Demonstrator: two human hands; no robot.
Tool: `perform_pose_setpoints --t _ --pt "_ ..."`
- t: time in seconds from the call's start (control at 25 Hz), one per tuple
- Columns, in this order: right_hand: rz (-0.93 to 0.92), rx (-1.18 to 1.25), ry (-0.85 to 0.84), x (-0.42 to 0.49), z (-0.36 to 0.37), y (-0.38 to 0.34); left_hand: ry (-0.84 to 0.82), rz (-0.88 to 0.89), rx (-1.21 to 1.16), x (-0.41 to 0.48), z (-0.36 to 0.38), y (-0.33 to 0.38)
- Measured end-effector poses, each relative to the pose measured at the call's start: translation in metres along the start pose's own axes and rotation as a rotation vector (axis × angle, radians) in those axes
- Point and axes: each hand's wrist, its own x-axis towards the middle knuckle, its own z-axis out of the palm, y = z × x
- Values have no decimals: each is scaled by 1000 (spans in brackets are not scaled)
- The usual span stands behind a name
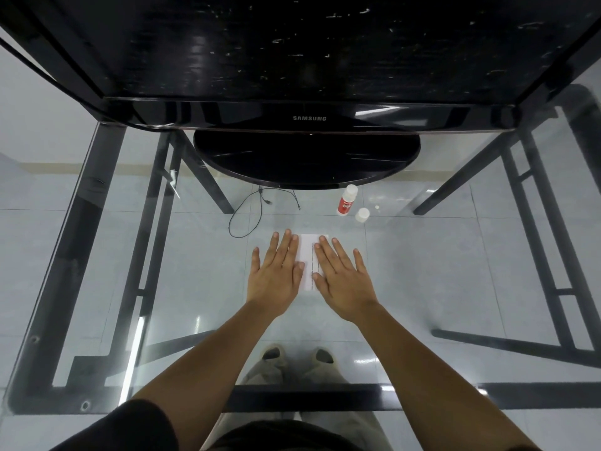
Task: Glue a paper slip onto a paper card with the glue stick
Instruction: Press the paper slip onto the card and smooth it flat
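A white paper card (pixel 307 255) lies flat on the glass table, showing between my two hands. A dotted line of print runs down it near its right side; I cannot tell the slip apart from the card. My left hand (pixel 275 275) lies flat, palm down, fingers spread, over the card's left edge. My right hand (pixel 340 277) lies flat in the same way over its right part. The glue stick (pixel 346 200), white with a red label, stands uncapped beyond my right hand. Its white cap (pixel 362 214) sits just to its right.
A black Samsung monitor (pixel 305 118) on a round stand (pixel 305 157) fills the far side of the glass table (pixel 97 288). A thin black cable (pixel 247 209) loops left of the glue stick. Table legs, floor tiles and my shoes show through the glass.
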Motion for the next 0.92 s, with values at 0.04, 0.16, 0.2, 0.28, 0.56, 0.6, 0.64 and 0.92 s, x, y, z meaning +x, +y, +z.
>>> perform_pose_setpoints --t 0.04,0.16,0.2,0.28,0.56,0.6,0.64,0.92 --pt "1 8 0 0 -1 0 2 -6 17 -1 1 0" --pt "4 12 -8 -1 -2 1 0 -34 28 -2 0 3" --pt "6 11 -9 -2 -1 1 -3 -40 27 -2 0 4" --pt "12 2 -3 -2 1 1 -15 -59 45 -3 -1 7" --pt "0 -9 -10 0 0 2 -36 96 137 -12 -4 -2" --pt "-4 -12 -9 0 0 2 -29 168 166 -16 -4 -9" --pt "-5 -14 -7 0 0 2 1 243 205 -20 -3 -17" --pt "-19 -4 -25 0 -1 2 -38 610 357 -38 -1 -57"
